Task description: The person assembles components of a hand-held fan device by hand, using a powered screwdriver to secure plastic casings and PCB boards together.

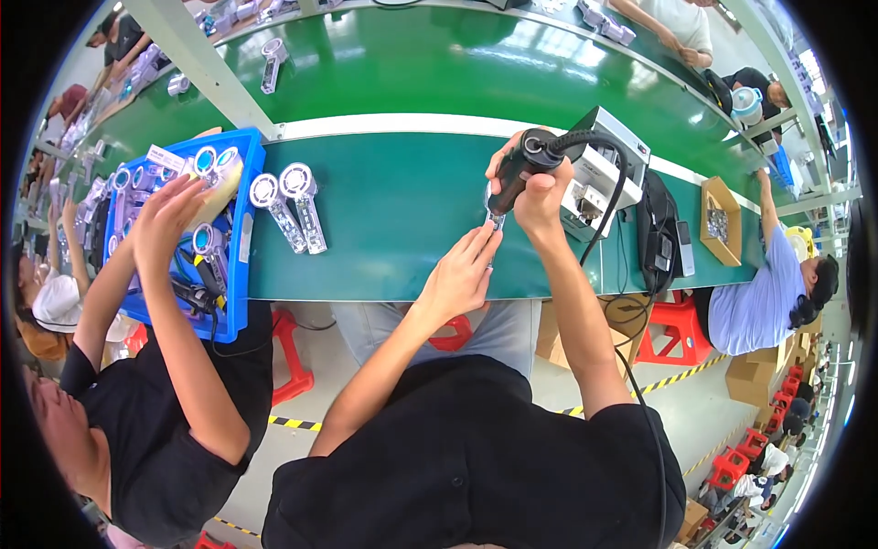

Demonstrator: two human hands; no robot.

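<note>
My right hand (540,203) is wrapped round a black electric screwdriver (523,163), held upright with its tip pointing down at the green bench. Under the tip lies a clear, silvery part (495,220), mostly hidden by the tool and my fingers. My left hand (460,274) is closed at that part, fingertips pressed together against it just below the screwdriver. To the left, two small handheld fans (299,181) with round heads and clear handles lie side by side on the bench (384,201).
A blue bin (242,247) of fans stands at left, with a co-worker's hands (165,220) over it. Grey power boxes (608,165), a black bag (657,229) and a cardboard tray of small parts (722,220) stand at right. The screwdriver's cable (625,174) loops beside my right arm.
</note>
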